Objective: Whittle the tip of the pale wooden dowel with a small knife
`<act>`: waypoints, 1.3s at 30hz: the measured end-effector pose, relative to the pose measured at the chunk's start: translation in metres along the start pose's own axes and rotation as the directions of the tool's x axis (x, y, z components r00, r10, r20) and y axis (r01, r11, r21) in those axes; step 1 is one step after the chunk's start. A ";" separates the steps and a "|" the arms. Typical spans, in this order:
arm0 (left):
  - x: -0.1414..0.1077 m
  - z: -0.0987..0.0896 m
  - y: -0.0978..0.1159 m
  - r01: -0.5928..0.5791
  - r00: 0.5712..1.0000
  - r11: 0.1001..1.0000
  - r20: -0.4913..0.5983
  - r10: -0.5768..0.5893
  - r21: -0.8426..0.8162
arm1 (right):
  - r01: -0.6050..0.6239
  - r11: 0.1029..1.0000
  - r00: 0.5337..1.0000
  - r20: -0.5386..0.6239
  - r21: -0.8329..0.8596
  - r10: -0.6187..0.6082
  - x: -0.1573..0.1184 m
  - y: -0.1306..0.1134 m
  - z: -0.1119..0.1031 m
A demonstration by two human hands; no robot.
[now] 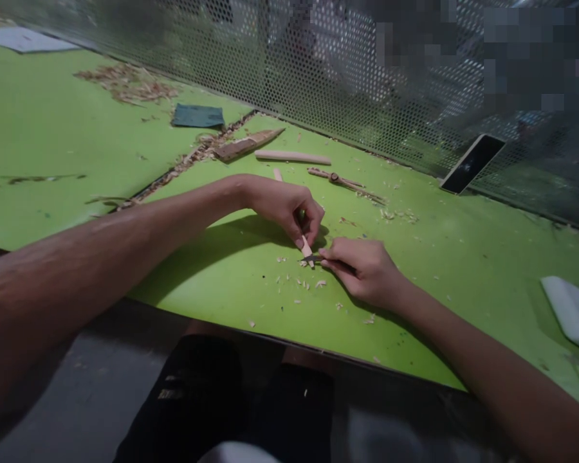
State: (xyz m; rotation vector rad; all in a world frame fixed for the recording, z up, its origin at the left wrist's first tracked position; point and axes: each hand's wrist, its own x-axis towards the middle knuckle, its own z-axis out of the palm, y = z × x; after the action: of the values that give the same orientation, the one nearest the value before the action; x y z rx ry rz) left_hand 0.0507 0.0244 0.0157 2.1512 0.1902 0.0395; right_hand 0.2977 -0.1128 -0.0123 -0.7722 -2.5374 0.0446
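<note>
Pinching a wooden strip (pixel 307 247) (shavings (pixel 321 283) around it), the left hand (pixel 292 207) faces the right hand (pixel 363 269), which grips a blade (pixel 311 258).

Bare hands (pixel 359 270) and forearms (pixel 130 235); black shorts (pixel 193 392), pale markings (pixel 168 393).

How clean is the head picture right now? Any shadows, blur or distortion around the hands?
Head view: dim light, with a broad shadow on the green table below the left forearm; head view, upper right: coarse pixel blocks cover the background; head view, centre: the blade in the right hand looks small and soft, its edge hard to read.
</note>
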 end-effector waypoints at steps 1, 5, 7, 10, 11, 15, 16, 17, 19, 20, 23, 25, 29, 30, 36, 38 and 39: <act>0.000 0.000 0.000 0.001 1.000 1.000 0.004 -0.001 0.006 | 0.006 1.000 1.000 -0.006 0.003 -0.006 0.001 0.000 0.000; 0.000 -0.001 0.000 0.004 1.000 1.000 0.025 -0.004 0.014 | 0.036 0.999 0.999 -0.019 0.002 -0.036 0.003 -0.002 0.002; 0.000 -0.001 0.000 -0.011 1.000 1.000 0.023 0.011 0.010 | 0.055 0.998 0.998 -0.032 -0.017 -0.055 0.004 -0.003 0.002; 0.000 -0.001 -0.001 -0.060 0.998 0.998 0.017 0.060 0.003 | 0.076 0.995 0.996 -0.047 -0.057 -0.079 0.005 -0.004 0.003; 0.000 -0.001 0.000 -0.072 0.997 0.997 0.017 0.072 0.004 | 0.079 0.995 0.995 -0.047 -0.067 -0.083 0.005 -0.005 0.003; 0.000 -0.001 0.002 -0.061 0.998 0.998 0.033 0.061 0.007 | 0.080 0.994 0.996 -0.042 -0.069 -0.083 0.005 -0.004 0.003; -0.001 -0.002 0.002 -0.051 0.998 0.999 0.035 0.051 0.008 | 0.082 0.994 0.995 -0.043 -0.067 -0.085 0.005 -0.004 0.003; -0.001 -0.002 0.003 -0.040 0.999 0.999 0.034 0.040 0.008 | 0.084 0.994 0.995 -0.046 -0.064 -0.087 0.005 -0.004 0.003; -0.001 -0.002 0.004 -0.020 1.000 1.000 0.023 0.020 0.001 | 0.086 0.995 0.995 -0.048 -0.058 -0.089 0.006 -0.004 0.003; -0.001 -0.002 0.004 -0.012 1.000 1.000 0.020 0.012 -0.007 | 0.084 0.995 0.995 -0.046 -0.052 -0.086 0.006 -0.004 0.003; 0.000 -0.002 0.004 0.001 1.000 0.999 0.020 -0.001 -0.033 | 0.063 0.997 0.997 -0.044 -0.035 -0.064 0.006 -0.007 0.002; 0.000 -0.002 0.005 0.002 1.000 0.999 0.021 -0.001 -0.034 | 0.051 0.998 0.998 -0.042 -0.037 -0.052 0.006 -0.008 0.002; 0.000 -0.003 0.005 0.005 1.000 1.000 0.017 -0.004 -0.029 | 0.053 0.996 0.998 -0.041 -0.068 -0.056 0.006 -0.009 0.002; 0.000 -0.003 0.005 0.011 1.000 0.999 0.014 -0.011 -0.032 | 0.057 0.996 0.997 -0.044 -0.074 -0.060 0.006 -0.009 0.002; 0.000 -0.003 0.003 0.017 1.000 1.000 0.021 -0.016 -0.024 | 0.049 0.994 0.998 -0.040 -0.093 -0.053 0.006 -0.008 0.002; -0.001 -0.003 0.002 0.020 0.999 0.999 0.029 -0.019 -0.032 | 0.046 0.997 0.998 -0.048 -0.068 -0.049 0.006 -0.008 0.002; -0.001 -0.003 0.001 0.021 0.999 0.999 0.033 -0.019 -0.038 | 0.040 0.998 0.998 -0.055 -0.052 -0.043 0.005 -0.008 0.002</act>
State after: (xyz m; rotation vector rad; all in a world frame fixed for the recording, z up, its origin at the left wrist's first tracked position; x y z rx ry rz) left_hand 0.0500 0.0262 0.0185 2.1101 0.1906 -0.0032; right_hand 0.2889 -0.1163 -0.0103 -0.7296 -2.5093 -0.0550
